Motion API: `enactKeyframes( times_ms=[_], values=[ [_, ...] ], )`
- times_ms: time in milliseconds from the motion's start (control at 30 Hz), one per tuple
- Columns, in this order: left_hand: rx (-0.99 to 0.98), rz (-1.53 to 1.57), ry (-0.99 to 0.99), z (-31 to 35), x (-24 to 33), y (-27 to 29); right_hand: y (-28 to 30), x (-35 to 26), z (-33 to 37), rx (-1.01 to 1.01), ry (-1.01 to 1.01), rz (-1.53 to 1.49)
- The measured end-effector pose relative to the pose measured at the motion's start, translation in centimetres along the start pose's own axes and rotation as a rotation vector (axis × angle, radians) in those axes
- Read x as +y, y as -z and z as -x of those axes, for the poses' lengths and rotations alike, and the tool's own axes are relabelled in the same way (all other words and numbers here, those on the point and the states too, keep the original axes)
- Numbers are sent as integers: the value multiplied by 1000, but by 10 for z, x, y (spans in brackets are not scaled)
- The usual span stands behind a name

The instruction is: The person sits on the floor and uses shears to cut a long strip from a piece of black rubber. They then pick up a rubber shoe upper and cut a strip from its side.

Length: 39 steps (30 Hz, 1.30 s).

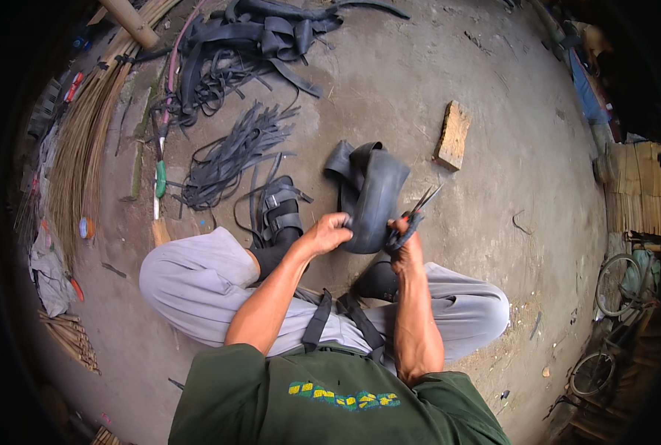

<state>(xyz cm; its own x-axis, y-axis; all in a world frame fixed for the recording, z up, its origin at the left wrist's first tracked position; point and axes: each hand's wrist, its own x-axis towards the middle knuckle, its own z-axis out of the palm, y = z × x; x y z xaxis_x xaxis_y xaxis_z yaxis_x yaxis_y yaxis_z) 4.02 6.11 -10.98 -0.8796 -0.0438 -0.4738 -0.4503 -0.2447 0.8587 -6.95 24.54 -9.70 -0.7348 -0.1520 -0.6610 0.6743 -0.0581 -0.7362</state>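
A wide black rubber strip (379,194), curled like a piece of inner tube, stands in front of me between my hands. My left hand (329,234) pinches its near left edge between thumb and fingers. In my right hand (407,251) is a pair of scissors (418,213), gripped by dark handles, its blades apart and pointing up and right. The scissors are just beside the strip's right edge; the blades are not on the rubber. Part of the strip folds over behind itself, hiding its far end.
Thin cut rubber strips (241,152) lie in a heap left of the strip. Beyond is a larger pile of black rubber bands (260,41). A wooden block (454,136) rests on the concrete floor at right. Bundled sticks (97,141) line the left side; a bicycle wheel (618,285) stands far right.
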Motion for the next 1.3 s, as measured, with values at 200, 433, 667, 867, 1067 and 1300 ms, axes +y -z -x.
enactKeyframes(
  times_ms=[200, 433, 667, 867, 1067, 1300],
  values=[
    [-304, -313, 281, -7, -74, -6, 52, 48, -42, 20, -13, -22],
    [-195, 747, 248, -45, -46, -7, 17, 13, 6, -360, 78, 19],
    [310, 766, -412, -106, 42, 39, 6, -19, 50, -407, 103, 350],
    [97, 838, -27, -67, 55, 38, 11, -8, 29, -299, 134, 406],
    [40, 605, -7, -46, 24, 20, 8, 0, 17, -366, 88, 105],
    [-100, 320, -286, -49, 150, 36, -70, -87, -16, -411, 251, -249]
  ],
)
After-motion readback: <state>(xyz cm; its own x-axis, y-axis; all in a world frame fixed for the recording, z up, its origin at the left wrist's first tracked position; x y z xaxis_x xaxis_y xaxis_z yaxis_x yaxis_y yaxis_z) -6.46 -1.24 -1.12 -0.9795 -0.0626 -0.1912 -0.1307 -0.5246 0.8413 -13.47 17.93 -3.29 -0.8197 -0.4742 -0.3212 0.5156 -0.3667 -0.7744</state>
